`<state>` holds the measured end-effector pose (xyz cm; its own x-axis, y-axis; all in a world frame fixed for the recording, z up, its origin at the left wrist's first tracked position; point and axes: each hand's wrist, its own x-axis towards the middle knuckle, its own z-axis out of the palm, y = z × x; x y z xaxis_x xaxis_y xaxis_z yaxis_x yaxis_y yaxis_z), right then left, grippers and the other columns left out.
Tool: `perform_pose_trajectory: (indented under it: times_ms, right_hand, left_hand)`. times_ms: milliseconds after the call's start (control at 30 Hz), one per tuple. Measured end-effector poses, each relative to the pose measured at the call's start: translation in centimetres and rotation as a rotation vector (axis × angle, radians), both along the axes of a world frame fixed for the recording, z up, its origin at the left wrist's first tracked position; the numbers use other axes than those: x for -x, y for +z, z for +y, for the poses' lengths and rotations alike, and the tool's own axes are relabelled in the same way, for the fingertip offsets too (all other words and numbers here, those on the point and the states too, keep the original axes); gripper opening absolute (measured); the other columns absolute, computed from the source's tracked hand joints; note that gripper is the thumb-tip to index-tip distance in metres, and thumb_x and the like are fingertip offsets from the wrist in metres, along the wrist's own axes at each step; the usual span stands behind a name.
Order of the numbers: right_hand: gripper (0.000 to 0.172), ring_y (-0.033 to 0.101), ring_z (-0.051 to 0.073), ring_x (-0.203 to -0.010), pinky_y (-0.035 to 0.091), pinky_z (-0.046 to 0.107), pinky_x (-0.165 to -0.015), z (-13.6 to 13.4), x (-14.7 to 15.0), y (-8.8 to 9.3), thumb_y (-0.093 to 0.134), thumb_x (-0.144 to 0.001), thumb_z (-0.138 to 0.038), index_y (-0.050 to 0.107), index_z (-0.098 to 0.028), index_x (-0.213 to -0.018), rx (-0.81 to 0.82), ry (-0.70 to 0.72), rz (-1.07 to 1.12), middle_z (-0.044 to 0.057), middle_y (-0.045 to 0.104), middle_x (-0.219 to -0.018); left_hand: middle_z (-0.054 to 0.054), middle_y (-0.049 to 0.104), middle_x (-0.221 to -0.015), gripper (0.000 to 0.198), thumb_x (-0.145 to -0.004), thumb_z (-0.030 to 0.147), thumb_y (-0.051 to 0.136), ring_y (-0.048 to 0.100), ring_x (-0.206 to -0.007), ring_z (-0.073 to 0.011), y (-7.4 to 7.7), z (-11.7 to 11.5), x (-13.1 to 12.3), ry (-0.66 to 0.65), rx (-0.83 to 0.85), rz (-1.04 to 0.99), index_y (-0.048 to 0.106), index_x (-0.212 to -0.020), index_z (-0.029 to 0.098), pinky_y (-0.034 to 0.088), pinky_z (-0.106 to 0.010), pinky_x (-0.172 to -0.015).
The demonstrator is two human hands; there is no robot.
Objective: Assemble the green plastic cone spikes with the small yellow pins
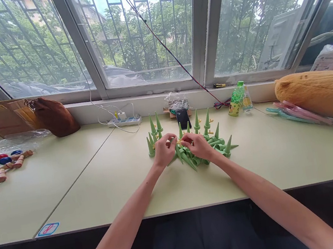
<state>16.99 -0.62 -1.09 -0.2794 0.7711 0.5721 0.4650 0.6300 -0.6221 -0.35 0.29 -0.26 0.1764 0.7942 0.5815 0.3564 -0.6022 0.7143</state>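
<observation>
Forearms stretch over the pale tabletop (100, 185) as the left hand (164, 151) and right hand (200, 146) meet above a heap of green cones (220, 145) at mid-table. Each grip is pinched shut on one small yellow-tipped piece (180, 142) between them. Farther off lie a dark phone (183, 118) and, to the right, a green bottle (236, 98).

Green cones (190, 154), pale green table (106, 184), brown pouch (54, 117), orange plush (322, 93), black phone (183, 118), green bottle (236, 98)
</observation>
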Motion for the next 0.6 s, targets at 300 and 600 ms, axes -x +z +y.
perform_pose_trajectory:
  times_ms: [300,600]
  right_hand:
    - [0.041,0.037,0.011,-0.053,0.03,0.025,-0.054,-0.02,0.09,0.06,0.041,-0.095,-0.042,0.051,-0.018,-0.064,-0.017,-0.051,-0.061,-0.002,0.047,-0.057]
    - [0.048,0.041,0.011,-0.053,0.031,0.025,-0.056,0.11,-0.08,-0.02,0.035,-0.097,-0.048,0.048,-0.018,-0.062,-0.013,-0.075,-0.051,-0.001,0.049,-0.056]
  left_hand:
    - [-0.002,0.061,-0.081,0.02,-0.086,0.035,0.055,0.043,-0.046,-0.0052,-0.16,0.05,0.09,-0.025,-0.035,0.039,0.063,-0.088,0.017,0.039,-0.02,-0.044]
    - [-0.005,0.061,-0.097,0.024,-0.083,0.032,0.06,0.048,-0.053,-0.0046,0.17,-0.53,0.05,-0.099,-0.074,0.069,0.062,-0.102,0.018,0.044,-0.018,-0.047]
